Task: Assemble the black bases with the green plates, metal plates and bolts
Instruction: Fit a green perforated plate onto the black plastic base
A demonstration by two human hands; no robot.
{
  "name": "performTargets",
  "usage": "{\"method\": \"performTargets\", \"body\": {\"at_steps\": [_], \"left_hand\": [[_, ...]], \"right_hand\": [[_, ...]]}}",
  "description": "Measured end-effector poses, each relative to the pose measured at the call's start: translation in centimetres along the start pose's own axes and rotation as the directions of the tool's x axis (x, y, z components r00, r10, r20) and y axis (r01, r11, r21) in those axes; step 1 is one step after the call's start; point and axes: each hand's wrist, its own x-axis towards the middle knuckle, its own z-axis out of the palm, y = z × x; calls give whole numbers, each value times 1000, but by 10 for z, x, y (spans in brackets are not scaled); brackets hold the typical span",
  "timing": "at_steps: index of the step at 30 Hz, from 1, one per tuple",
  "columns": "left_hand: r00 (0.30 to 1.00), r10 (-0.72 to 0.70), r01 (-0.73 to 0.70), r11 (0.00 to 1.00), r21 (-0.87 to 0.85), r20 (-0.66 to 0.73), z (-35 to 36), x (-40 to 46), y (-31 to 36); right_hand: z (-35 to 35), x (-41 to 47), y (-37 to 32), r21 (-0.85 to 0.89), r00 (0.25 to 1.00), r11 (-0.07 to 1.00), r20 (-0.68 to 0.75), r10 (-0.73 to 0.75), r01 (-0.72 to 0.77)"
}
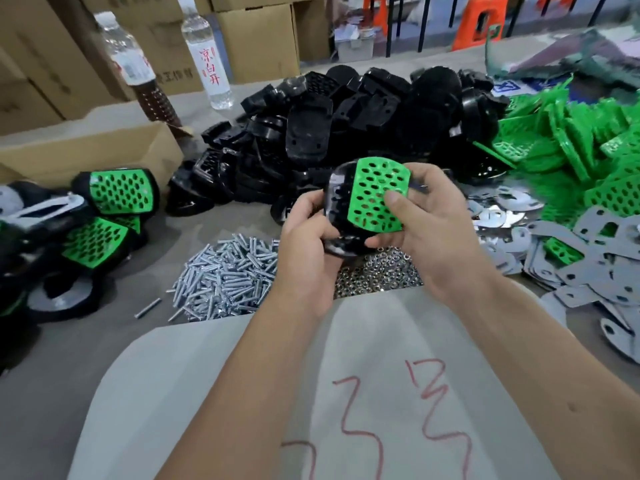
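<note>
Both hands were up over the table, clamped on 1 black base (333, 216) with a green plate (375, 195) sitting on it. Left hand (308, 237) curled round the base's left edge, right hand (426, 220) gripped the right edge with its thumb pressed flat on the plate. Just below the grip were the bolts (225, 275) and a patch of nuts (377, 271). Behind it, the heap of black bases (346, 116). Right of it, metal plates (581, 258) and loose green plates (588, 143), pretty crowded. Left of it, finished assemblies (114, 192), with a strip of bare table (180, 223) between.
</note>
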Motion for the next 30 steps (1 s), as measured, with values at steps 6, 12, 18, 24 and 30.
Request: {"method": "performTargets", "body": {"at_steps": [6,12,18,24,30], "left_hand": [[996,-58,44,980,-194,-67,-6,2,0],[994,-84,72,983,-167,-71,-4,4,0],[982,111,-127,987,-98,-154,-4,1,-4],[932,230,-240,971,-2,-280,-5,4,-8],[889,415,-407,910,81,-196,-2,-1,-11]], "right_hand": [[0,-3,-2,-36,994,993,-4,-108,108],[-1,-4,-4,-16,992,992,-15,-126,126],[-3,-3,-3,66,998,996,-50,-49,52],[-2,-2,-6,-13,991,993,-55,-120,120],[8,-8,-4,15,996,996,-9,-87,87]]}}
